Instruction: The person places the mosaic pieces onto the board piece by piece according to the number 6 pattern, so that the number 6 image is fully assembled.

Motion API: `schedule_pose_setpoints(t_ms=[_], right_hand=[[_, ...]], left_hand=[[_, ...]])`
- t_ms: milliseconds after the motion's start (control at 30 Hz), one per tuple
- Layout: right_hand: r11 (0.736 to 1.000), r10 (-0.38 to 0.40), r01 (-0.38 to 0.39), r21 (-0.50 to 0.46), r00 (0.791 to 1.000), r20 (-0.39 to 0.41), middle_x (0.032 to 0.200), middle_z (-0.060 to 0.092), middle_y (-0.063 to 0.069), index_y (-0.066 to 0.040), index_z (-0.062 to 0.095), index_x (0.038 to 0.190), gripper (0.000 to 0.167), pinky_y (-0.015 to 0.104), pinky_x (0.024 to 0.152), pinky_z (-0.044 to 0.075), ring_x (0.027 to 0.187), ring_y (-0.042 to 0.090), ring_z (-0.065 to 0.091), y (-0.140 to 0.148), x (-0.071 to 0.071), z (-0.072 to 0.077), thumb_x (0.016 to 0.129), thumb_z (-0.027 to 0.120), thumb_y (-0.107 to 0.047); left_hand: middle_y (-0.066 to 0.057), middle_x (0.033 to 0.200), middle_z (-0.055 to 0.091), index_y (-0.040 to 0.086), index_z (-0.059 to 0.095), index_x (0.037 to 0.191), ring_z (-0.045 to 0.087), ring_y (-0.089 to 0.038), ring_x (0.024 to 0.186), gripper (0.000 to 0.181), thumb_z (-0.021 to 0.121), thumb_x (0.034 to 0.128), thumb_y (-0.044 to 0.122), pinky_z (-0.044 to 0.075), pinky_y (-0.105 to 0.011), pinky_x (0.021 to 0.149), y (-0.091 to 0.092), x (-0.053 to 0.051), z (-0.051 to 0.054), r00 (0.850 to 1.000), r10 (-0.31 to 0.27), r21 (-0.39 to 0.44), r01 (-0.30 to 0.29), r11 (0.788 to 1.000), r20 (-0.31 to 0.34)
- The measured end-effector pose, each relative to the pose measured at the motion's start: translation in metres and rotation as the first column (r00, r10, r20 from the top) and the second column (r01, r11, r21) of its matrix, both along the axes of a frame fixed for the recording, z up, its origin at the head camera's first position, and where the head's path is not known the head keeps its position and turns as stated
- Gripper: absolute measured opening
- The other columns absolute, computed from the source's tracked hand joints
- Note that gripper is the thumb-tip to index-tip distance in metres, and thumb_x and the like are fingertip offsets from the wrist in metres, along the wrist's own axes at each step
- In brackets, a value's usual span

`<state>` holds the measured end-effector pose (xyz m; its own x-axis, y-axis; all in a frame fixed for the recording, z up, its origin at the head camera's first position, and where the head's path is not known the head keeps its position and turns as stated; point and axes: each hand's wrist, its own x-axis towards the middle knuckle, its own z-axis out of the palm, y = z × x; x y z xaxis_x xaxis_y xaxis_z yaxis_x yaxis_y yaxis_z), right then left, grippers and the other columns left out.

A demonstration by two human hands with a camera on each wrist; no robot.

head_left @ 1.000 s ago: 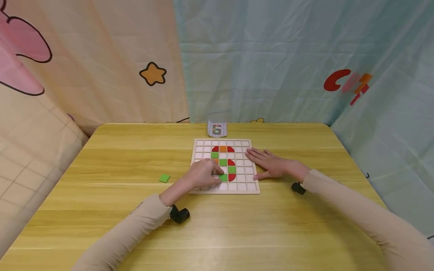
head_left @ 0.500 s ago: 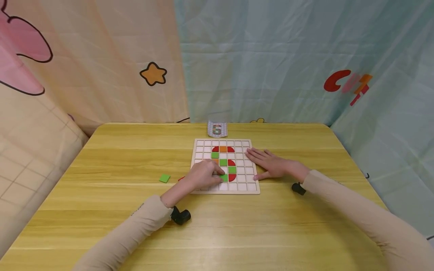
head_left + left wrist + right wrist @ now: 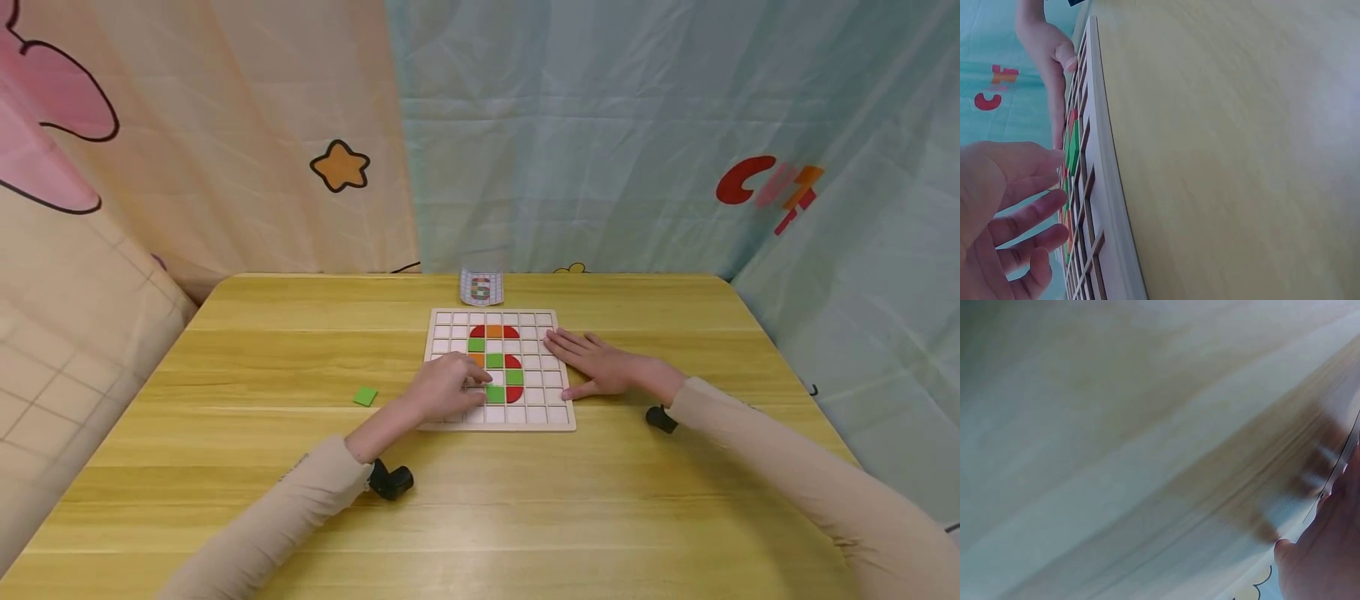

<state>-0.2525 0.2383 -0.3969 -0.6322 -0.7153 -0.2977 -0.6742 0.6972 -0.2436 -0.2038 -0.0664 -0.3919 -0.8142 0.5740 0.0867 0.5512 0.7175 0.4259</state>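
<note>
A white wooden grid board (image 3: 543, 414) lies on the table, with green, red and orange tiles set in its cells. My left hand (image 3: 447, 390) is over the board's lower left part, beside a green tile (image 3: 495, 394); it hides several cells. In the left wrist view, the left hand's fingers (image 3: 1029, 215) are loosely bent and spread, and no tile shows between them and the thumb. My right hand (image 3: 600, 364) rests with straight fingers on the board's right edge. A loose green square tile (image 3: 365, 396) lies left of the board.
A small card (image 3: 482, 288) printed with a coloured grid pattern stands behind the board near the table's back edge. The wooden table (image 3: 525, 508) reaches to curtains (image 3: 600, 125) at the back and sides. Black wrist devices (image 3: 392, 481) sit under both cuffs.
My left hand has shifted slightly left, its fingertips drawing back from the green tile. A red piece glimpsed beside the left wrist half a second ago is hidden now. The right hand stays put.
</note>
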Motion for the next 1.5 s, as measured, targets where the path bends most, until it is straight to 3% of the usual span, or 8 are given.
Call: schedule_pose_setpoints(t_ms=[267,800,1067,1500], right_hand=[[1.000,0.003,-0.003,0.009,1.000,0.004,0.163,-0.004,0.012,-0.008,0.002,0.155,0.091,0.060,0.116,0.005,0.150,0.033,-0.004,-0.001,-0.001,0.000,0.093,0.051,-0.053],[1.000,-0.001,0.001,0.004,1.000,0.008,0.163,-0.004,0.012,-0.009,0.003,0.155,0.091,0.060,0.116,0.005,0.150,0.032,-0.003,0.000,-0.002,0.001,0.093,0.051,-0.054],[1.000,-0.003,0.003,0.008,1.000,0.002,0.163,-0.004,0.012,-0.009,0.002,0.155,0.091,0.060,0.116,0.005,0.150,0.032,-0.003,0.001,-0.002,-0.001,0.093,0.050,-0.056],[1.000,0.002,-0.002,-0.018,1.000,0.004,0.163,-0.003,0.012,-0.009,0.004,0.155,0.091,0.061,0.116,0.005,0.150,0.033,-0.002,0.001,-0.003,-0.003,0.093,0.051,-0.055]], left_hand=[[-0.002,0.097,0.073,0.011,0.075,0.108,0.061,-0.018,0.095,0.026,0.073,0.0837,0.022,0.049,-0.028,0.071,-0.018,0.000,0.005,0.999,0.044,-0.020,-0.044,0.999,-0.031],[-0.003,0.099,0.069,0.010,0.073,0.109,0.059,-0.018,0.090,0.032,0.077,0.0809,0.024,0.046,-0.027,0.066,-0.066,0.008,0.004,0.985,0.174,-0.003,-0.174,0.985,-0.006],[-0.001,0.096,0.070,0.010,0.074,0.107,0.060,-0.017,0.088,0.035,0.081,0.0765,0.026,0.048,-0.030,0.070,-0.084,0.015,-0.003,0.984,0.175,0.013,-0.174,0.985,-0.042],[-0.002,0.098,0.073,0.011,0.077,0.101,0.064,-0.020,0.093,0.028,0.080,0.0779,0.026,0.051,-0.035,0.074,-0.098,0.019,-0.008,0.980,0.197,-0.005,-0.197,0.980,-0.019]])
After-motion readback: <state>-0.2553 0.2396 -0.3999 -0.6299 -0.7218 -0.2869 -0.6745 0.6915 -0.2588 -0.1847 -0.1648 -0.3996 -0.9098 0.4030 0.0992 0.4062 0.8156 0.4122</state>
